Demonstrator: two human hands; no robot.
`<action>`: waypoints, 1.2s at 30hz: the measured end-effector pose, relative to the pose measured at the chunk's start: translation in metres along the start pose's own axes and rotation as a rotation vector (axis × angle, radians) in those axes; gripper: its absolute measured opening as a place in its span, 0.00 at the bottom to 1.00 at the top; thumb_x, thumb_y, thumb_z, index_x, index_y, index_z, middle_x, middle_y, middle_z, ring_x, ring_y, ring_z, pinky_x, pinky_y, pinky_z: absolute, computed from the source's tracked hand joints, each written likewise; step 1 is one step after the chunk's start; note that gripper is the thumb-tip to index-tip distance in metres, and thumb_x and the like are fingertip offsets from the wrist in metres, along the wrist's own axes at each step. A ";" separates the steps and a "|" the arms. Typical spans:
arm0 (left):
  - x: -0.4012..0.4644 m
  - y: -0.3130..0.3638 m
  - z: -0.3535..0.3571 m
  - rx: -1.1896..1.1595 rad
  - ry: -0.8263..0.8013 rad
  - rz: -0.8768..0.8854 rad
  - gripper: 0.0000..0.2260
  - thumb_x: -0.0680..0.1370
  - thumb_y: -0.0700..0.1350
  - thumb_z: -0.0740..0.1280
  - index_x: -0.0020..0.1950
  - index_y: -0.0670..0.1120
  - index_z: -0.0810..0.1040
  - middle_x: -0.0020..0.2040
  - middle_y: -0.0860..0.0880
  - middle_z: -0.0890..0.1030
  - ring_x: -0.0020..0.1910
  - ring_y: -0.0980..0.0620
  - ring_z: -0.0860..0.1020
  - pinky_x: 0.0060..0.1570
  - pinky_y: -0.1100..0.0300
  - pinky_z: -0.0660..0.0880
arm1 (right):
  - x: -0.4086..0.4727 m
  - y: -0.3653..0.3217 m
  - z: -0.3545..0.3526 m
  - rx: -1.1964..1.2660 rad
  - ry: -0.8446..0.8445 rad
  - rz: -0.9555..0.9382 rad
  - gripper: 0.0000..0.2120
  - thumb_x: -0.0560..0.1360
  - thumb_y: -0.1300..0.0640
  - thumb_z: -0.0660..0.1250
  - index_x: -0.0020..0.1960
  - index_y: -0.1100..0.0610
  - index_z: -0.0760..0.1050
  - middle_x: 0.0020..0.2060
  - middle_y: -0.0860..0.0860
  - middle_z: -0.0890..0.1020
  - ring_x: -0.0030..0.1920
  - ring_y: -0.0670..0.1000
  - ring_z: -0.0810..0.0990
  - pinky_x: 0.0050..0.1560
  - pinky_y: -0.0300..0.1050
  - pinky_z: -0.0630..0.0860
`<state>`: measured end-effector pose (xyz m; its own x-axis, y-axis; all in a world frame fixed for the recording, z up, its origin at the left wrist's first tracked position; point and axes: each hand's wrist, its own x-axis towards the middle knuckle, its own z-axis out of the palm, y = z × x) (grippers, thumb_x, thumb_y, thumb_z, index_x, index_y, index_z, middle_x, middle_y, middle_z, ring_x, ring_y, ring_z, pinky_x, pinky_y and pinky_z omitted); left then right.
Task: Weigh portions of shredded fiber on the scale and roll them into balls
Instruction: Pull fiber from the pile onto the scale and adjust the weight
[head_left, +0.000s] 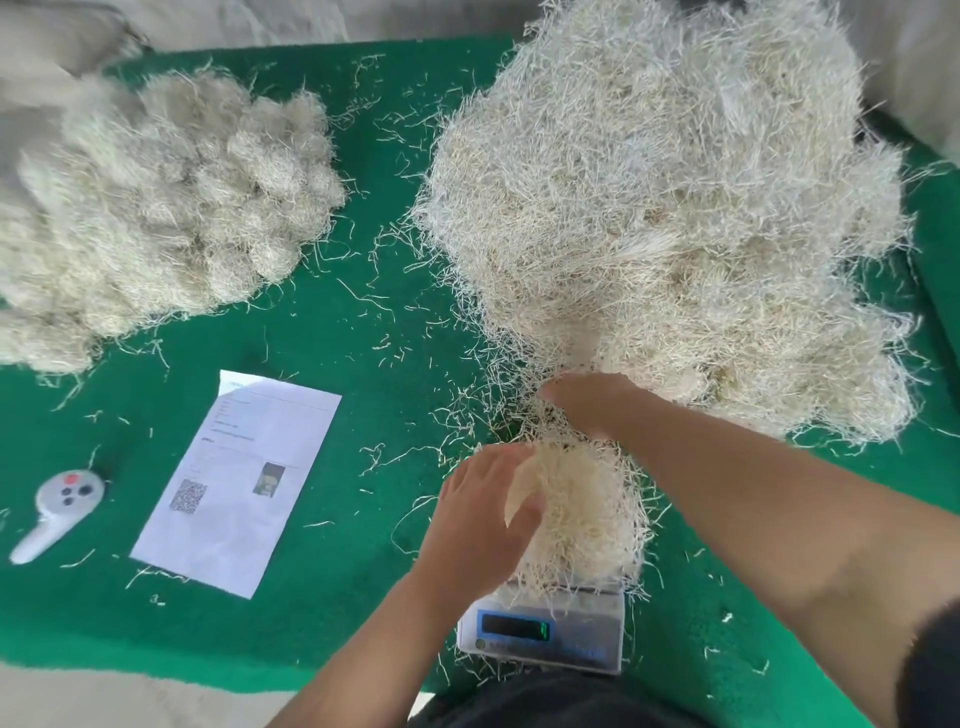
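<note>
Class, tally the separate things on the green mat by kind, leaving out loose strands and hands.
Pale shredded-fiber heaps: 2
Fiber portion on scale: 1
White digital scale: 1
White printed paper sheet: 1
Grey handheld remote: 1
Total: 6

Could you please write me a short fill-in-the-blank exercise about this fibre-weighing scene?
1. The loose portion of pale shredded fibre sits on the small white digital ____.
2. The mat covering the table is coloured ____.
3. The white printed paper sheet lies to the ____ of the white handheld remote.
4. The left hand touches the portion; the right hand reaches the big ____ of loose fibre.

Missing words: scale; green; right; pile
</note>
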<state>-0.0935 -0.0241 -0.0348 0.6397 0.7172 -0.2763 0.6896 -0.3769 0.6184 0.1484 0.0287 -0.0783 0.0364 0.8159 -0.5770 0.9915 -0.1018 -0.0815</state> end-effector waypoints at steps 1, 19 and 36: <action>0.001 0.000 -0.001 -0.012 0.022 0.006 0.22 0.84 0.62 0.57 0.78 0.63 0.61 0.77 0.63 0.62 0.76 0.60 0.60 0.79 0.51 0.57 | 0.006 -0.001 0.003 -0.025 0.003 0.023 0.23 0.85 0.60 0.57 0.78 0.47 0.63 0.73 0.57 0.74 0.60 0.60 0.82 0.57 0.57 0.81; 0.089 0.037 -0.041 -0.565 0.046 -0.056 0.38 0.76 0.72 0.61 0.82 0.66 0.50 0.82 0.58 0.60 0.81 0.53 0.57 0.78 0.40 0.56 | -0.068 -0.002 -0.042 1.205 0.430 -0.002 0.08 0.76 0.58 0.68 0.46 0.46 0.81 0.34 0.50 0.84 0.25 0.43 0.71 0.25 0.37 0.67; 0.107 0.094 -0.074 -1.030 0.195 0.153 0.17 0.80 0.42 0.57 0.46 0.56 0.84 0.38 0.56 0.82 0.41 0.57 0.81 0.48 0.59 0.79 | -0.069 -0.004 -0.064 0.636 0.584 0.107 0.33 0.79 0.52 0.72 0.78 0.43 0.61 0.66 0.47 0.75 0.55 0.49 0.83 0.52 0.45 0.84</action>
<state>0.0149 0.0611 0.0484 0.5670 0.8202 -0.0760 -0.0726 0.1416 0.9873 0.1498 0.0096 0.0141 0.3570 0.9273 -0.1124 0.7272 -0.3514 -0.5897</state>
